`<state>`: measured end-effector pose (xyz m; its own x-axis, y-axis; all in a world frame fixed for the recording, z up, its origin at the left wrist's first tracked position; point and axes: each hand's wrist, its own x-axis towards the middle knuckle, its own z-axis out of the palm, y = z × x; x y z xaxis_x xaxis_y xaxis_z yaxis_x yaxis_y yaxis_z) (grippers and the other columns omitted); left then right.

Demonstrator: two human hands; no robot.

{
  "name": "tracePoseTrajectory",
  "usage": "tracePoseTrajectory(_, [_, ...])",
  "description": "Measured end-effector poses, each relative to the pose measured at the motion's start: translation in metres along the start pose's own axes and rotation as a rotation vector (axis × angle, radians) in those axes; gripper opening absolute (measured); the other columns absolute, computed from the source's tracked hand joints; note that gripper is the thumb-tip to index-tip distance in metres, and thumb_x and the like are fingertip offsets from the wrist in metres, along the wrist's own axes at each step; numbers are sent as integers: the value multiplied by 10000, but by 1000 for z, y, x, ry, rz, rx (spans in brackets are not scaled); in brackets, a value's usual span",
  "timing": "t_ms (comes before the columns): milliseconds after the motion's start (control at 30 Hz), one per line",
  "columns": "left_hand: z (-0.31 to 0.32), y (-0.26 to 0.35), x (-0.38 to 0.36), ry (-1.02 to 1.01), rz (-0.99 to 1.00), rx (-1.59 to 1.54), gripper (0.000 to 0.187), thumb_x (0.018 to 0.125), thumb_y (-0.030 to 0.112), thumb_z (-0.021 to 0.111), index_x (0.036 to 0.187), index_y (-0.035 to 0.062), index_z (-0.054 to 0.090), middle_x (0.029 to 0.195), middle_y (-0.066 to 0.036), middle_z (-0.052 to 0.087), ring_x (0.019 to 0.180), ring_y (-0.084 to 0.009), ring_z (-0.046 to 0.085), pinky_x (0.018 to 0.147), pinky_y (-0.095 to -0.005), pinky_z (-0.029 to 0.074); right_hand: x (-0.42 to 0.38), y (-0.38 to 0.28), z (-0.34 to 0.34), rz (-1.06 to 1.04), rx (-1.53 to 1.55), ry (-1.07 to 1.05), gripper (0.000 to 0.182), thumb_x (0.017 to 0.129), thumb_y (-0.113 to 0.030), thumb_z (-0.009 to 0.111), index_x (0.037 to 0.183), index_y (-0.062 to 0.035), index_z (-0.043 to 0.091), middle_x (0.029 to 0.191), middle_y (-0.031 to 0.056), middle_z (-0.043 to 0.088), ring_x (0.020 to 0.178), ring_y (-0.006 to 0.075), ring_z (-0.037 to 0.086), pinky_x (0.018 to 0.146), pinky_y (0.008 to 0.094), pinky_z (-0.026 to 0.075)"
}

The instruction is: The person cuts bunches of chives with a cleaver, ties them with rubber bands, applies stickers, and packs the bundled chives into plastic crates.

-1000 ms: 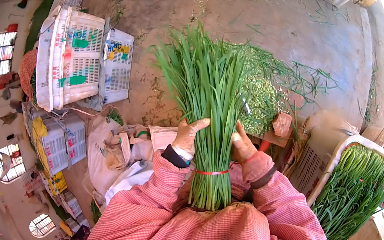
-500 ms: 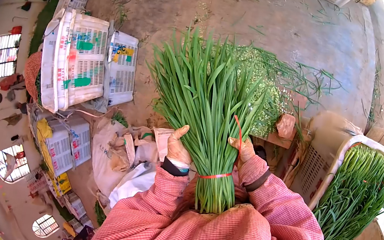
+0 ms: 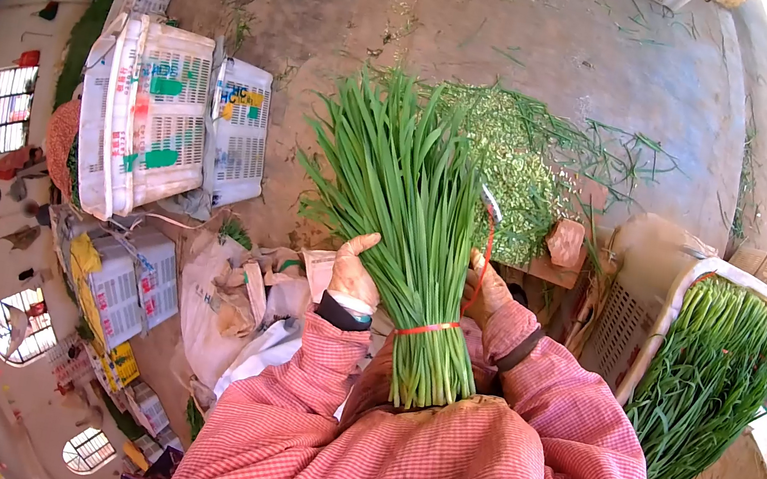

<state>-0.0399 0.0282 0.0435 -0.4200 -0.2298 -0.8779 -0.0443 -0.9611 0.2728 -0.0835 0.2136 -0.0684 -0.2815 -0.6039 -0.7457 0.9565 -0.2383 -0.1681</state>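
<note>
A large bunch of garlic chives (image 3: 411,194) lies across my lap, leaf tips pointing away and cut stems towards me. A red tie (image 3: 427,329) circles the lower stems. My left hand (image 3: 355,277) grips the bunch from its left side, thumb up and the other fingers hidden behind the leaves. On the opposite side, my right hand (image 3: 490,293) is closed at the bunch's edge, its fingers partly hidden. A second red strip (image 3: 481,266) with a white tag end rises from this hand and hangs loosely along the leaves.
A crate packed with chives (image 3: 709,385) stands at my right. Leaf trimmings (image 3: 513,195) cover the ground ahead, near a brick (image 3: 565,244). White plastic crates (image 3: 156,115) stand at the left, with pale sacks (image 3: 216,298) closer to me.
The bunch has tilted slightly left and its leaves have drawn closer together. The red strip at my right hand now stands higher, showing its white end.
</note>
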Motion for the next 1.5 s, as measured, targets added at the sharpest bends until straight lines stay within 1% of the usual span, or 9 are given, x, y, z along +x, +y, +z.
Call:
tracePoseTrajectory(133, [-5,2,3,29,75,-20,317,693,111,526,983,-4,580,967,-145,626,852,-323,600,822,-458,470,-36,-27,-10,-274,-690,409,806,803,-398,613,1395,-135,132,1194,112,487,1038,223,510,695,335,473])
tracePoseTrajectory(300, [33,6,-9,27,140,23,307,706,96,517,990,-4,572,993,-134,617,867,-311,594,820,-430,477,-61,-50,20,83,-430,-184,920,787,-433,618,1392,-42,46,1276,122,422,1186,215,376,893,365,393])
tracePoseTrajectory(433, [29,11,2,-160,177,23,278,735,80,493,988,-14,559,967,-145,618,855,-308,597,820,-434,473,-91,-76,77,-503,-534,123,573,789,-37,631,1298,-58,369,1003,47,576,925,132,518,839,258,423])
tracePoseTrajectory(600, [44,7,-13,-149,138,16,277,743,100,485,980,-22,557,959,-155,616,856,-318,592,834,-443,459,-106,-102,116,-834,-1471,-189,413,702,-186,695,1100,-152,590,663,44,482,649,189,499,631,291,417])
tracePoseTrajectory(900, [54,-6,-20,1,238,-17,293,743,82,477,1013,-13,541,1015,-145,593,899,-311,570,846,-430,451,-125,-82,108,-776,-1595,-195,197,752,-254,648,793,-74,582,677,62,575,639,245,578,558,336,454])
tracePoseTrajectory(1033, [38,3,-13,-64,221,-60,263,772,74,458,1010,-8,535,1002,-153,602,890,-329,580,855,-457,447,-162,-136,86,-522,-165,-686,284,729,-156,701,952,-45,565,884,99,623,759,179,598,613,245,484])
tracePoseTrajectory(1133, [42,13,-24,-221,94,-68,311,778,99,454,1059,-18,519,1050,-185,579,943,-352,560,866,-489,431,-133,-195,52,-733,-351,-340,658,669,-117,741,1234,-43,411,1102,139,560,916,188,572,731,233,483])
tracePoseTrajectory(1167, [50,11,-32,-137,127,-42,332,775,92,461,1082,-25,510,1062,-185,576,953,-347,559,864,-488,436,-107,-196,21,-1116,-1102,-56,794,655,-105,747,1307,-77,293,1170,141,514,961,187,550,762,236,472])
tracePoseTrajectory(1500, [56,-4,-57,-401,123,-42,437,703,33,479,1134,-42,484,1081,-195,569,966,-352,564,891,-476,437,-65,-221,175,-1218,-2121,-306,327,801,-213,576,1117,-129,565,869,103,610,799,306,576,709,381,473])
